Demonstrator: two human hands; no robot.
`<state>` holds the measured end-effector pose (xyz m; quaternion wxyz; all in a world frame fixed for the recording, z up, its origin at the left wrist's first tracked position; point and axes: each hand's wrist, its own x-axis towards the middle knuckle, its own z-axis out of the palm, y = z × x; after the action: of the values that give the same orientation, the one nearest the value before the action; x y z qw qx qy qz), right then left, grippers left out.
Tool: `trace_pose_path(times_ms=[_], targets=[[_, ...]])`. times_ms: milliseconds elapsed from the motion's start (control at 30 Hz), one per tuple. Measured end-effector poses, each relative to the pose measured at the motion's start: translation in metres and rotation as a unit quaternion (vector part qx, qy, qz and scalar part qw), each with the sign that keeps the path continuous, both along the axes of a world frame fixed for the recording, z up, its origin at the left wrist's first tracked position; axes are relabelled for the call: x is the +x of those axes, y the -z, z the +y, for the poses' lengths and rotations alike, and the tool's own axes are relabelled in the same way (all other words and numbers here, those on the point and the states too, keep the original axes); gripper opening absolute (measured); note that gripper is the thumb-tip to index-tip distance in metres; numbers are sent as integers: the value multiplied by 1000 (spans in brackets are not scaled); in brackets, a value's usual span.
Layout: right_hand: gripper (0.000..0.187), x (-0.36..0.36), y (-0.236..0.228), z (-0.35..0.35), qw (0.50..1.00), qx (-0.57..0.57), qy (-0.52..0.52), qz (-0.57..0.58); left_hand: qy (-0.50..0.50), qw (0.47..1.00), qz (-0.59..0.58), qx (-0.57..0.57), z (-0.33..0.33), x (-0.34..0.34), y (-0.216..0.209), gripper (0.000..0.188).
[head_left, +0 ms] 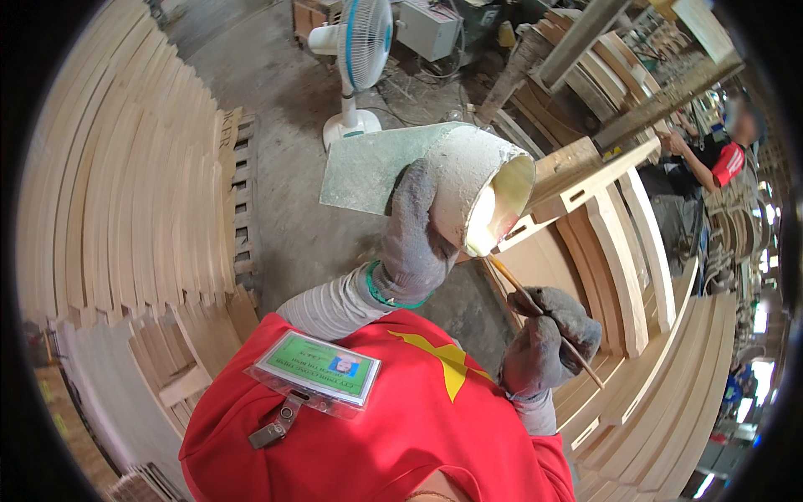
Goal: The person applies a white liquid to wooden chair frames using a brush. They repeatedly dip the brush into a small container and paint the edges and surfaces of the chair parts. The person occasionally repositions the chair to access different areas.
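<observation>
My left hand (414, 238), in a grey glove, is wrapped round a white, crusted cup (468, 171) that is tipped so its mouth faces right. Pale, wet-looking stuff (483, 219) lies inside by the lower rim. A flat, pale green sheet (368, 167) extends left from behind the cup; whether the two are joined I cannot tell. Closed round a thin wooden stick (580, 356), my gloved right hand (552, 335) is lower right of the cup. The stick's yellowish far end (500, 266) is at the cup's lower rim, touching or very close.
Slotted wooden frame pieces (577, 197) and curved boards (640, 251) stand close on the right. Tall stacks of pale boards (125, 184) fill the left. Ahead on the concrete floor (293, 201) are a standing fan (361, 50) and a grey box (428, 29). A person (723, 159) is at far right.
</observation>
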<state>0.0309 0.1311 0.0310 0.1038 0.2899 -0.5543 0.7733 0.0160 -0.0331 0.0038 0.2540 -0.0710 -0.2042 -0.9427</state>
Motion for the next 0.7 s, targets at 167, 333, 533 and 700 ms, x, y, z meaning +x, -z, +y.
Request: trace_pose_path(times_ms=[167, 333, 533, 700], targets=[[18, -9, -6, 3, 1000, -5, -15, -9, -162, 974, -152, -31, 11, -1, 24, 49], [17, -42, -14, 11, 985, 44, -38, -162, -452, 668, -263, -530, 26, 4, 61, 70], [12, -107, -2, 44, 947, -28, -136, -290, -331, 778, -278, -456, 28, 12, 33, 64], [19, -153, 13, 65, 964, 193, -62, -170, -318, 758, -329, -464, 20, 29, 21, 66]])
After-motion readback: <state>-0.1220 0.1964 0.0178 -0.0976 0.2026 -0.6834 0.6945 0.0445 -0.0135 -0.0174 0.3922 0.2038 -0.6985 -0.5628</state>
